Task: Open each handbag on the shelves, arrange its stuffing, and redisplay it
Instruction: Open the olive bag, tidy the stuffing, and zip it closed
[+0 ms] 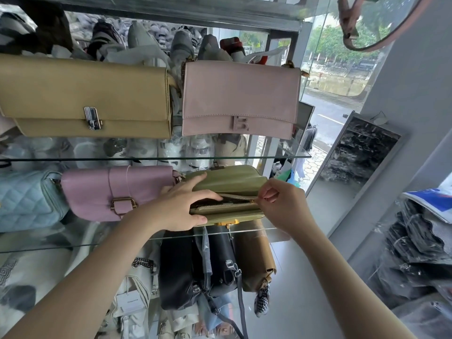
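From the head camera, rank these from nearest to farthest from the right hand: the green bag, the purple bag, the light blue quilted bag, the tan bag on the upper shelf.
1. Green bag: the right hand is pinching at its zipper.
2. Purple bag: same shelf, to the left.
3. and 4. Tan bag, upper shelf at left, and light blue quilted bag, far left: too close to call.

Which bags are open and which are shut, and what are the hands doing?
Green bag: flap lifted, inner zipper partly open.
Left hand: holding the green bag steady.
Right hand: pinching the zipper's right end.
Purple bag: strap buckled, shut.
Pink bag: flap down, shut.
Tan bag: clasp fastened, shut.
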